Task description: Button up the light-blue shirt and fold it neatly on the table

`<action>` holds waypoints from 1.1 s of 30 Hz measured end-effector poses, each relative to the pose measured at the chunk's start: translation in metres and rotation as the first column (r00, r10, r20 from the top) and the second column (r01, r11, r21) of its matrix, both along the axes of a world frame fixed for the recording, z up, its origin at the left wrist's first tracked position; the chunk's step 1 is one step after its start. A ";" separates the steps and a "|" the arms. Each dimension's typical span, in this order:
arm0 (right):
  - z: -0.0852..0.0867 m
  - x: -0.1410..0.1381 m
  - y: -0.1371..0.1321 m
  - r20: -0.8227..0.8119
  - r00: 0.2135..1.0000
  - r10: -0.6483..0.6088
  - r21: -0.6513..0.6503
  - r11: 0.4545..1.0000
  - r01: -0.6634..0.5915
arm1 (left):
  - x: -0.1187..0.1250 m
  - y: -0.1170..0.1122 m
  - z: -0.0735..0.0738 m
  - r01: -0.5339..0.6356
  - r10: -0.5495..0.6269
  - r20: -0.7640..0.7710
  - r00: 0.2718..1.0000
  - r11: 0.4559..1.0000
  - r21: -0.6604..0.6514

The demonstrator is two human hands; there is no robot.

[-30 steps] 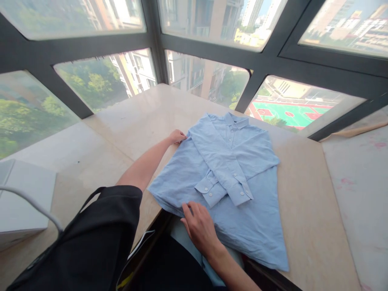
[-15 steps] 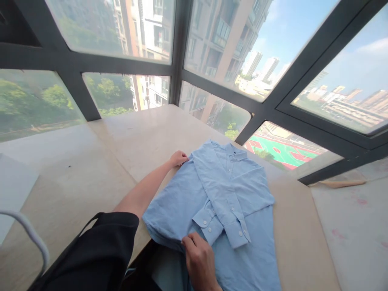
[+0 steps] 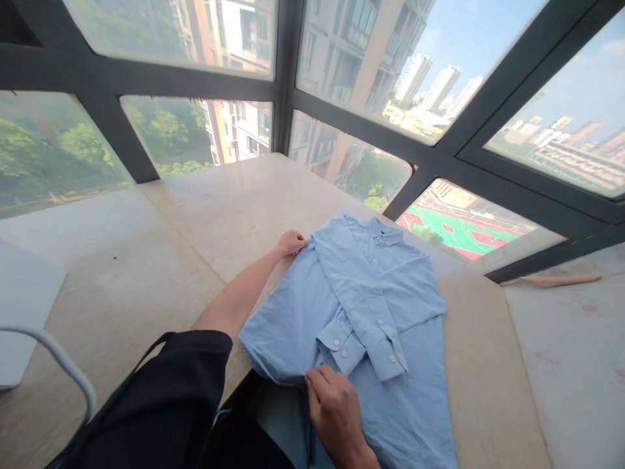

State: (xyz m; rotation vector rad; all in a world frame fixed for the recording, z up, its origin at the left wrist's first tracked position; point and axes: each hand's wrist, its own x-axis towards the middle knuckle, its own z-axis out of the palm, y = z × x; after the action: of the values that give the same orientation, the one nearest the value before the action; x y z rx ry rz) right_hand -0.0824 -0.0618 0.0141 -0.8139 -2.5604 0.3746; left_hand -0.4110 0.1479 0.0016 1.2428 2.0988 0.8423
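A light blue button-up shirt (image 3: 415, 352) lies front up, its collar toward the window and both sleeves folded across the body, with the cuffs crossing near the middle. At the shirt's left shoulder-side edge, my left hand (image 3: 291, 243) pinches the cloth between thumb and fingers. Down at the hem, my right hand (image 3: 334, 407) grips the fabric, knuckles up and fingers closed. Part of the hem hangs over the near edge of the surface. The fingertips of the right hand are partly hidden.
The shirt rests on a pale stone ledge (image 3: 195, 221) beneath dark-framed windows (image 3: 287, 78). A white cable (image 3: 58, 355) and a white board-like object (image 3: 24, 299) are at the left. Whitish flower-patterned sheeting (image 3: 566, 352) covers the right side.
The view has shifted slightly. My right hand and the hem it holds have lifted a little, and the cloth between my hands is a bit more gathered. Both grips stay.
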 end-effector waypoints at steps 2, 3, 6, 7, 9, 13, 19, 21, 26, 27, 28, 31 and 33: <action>0.007 0.001 0.000 0.023 1.000 -0.003 -0.017 1.000 0.003 | 0.000 0.000 -0.001 -0.008 0.008 -0.007 1.000 1.000 0.004; 0.010 0.002 0.000 0.034 0.999 -0.004 -0.028 1.000 0.005 | 0.001 0.001 -0.001 -0.012 0.012 -0.014 1.000 1.000 0.007; 0.019 0.002 0.000 0.066 0.998 0.003 -0.075 0.997 0.002 | 0.002 0.001 -0.004 -0.014 0.014 -0.039 0.999 1.000 0.008; 0.020 0.002 0.000 0.075 0.997 0.006 -0.089 0.996 0.000 | 0.003 0.001 -0.005 -0.013 0.013 -0.050 0.999 1.000 0.005; 0.021 0.003 0.000 0.095 0.995 0.011 -0.113 0.994 -0.001 | 0.004 0.001 -0.008 -0.018 0.020 -0.081 0.997 1.000 0.016; 0.020 0.005 -0.001 0.127 0.992 0.023 -0.148 0.989 -0.004 | 0.005 0.003 -0.011 -0.047 0.057 -0.126 0.990 0.996 0.081; 0.022 0.012 0.000 0.173 0.984 0.049 -0.195 0.981 -0.014 | 0.003 0.008 -0.013 -0.053 0.059 -0.094 0.994 0.996 0.066; 0.020 0.014 0.002 0.187 0.980 0.065 -0.195 0.980 -0.028 | 0.004 0.008 -0.013 -0.060 0.066 -0.099 0.993 0.996 0.064; 0.016 0.013 0.004 0.139 0.983 0.121 -0.216 0.972 -0.089 | 0.009 0.005 -0.007 -0.095 0.105 -0.166 0.980 0.993 0.068; 0.015 0.014 0.003 0.105 0.986 0.128 -0.225 0.969 -0.101 | 0.010 0.004 -0.005 -0.100 0.107 -0.177 0.978 0.994 0.051; 0.014 0.015 0.002 0.062 0.989 0.133 -0.238 0.964 -0.115 | 0.010 0.002 -0.003 -0.102 0.105 -0.183 0.977 0.994 0.029; 0.009 0.025 -0.002 -0.082 0.985 0.151 -0.290 0.942 -0.168 | 0.012 -0.003 0.001 -0.107 0.110 -0.171 0.979 0.994 0.023; 0.002 0.038 -0.001 -0.184 0.972 0.149 -0.284 0.938 -0.198 | 0.014 -0.007 0.003 -0.118 0.120 -0.170 0.978 0.993 0.017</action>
State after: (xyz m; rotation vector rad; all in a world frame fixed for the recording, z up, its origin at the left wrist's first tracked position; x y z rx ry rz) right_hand -0.0439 -0.0628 0.0158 -0.6278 -2.4618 0.8675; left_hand -0.3973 0.1410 0.0049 1.2415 2.3283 0.8198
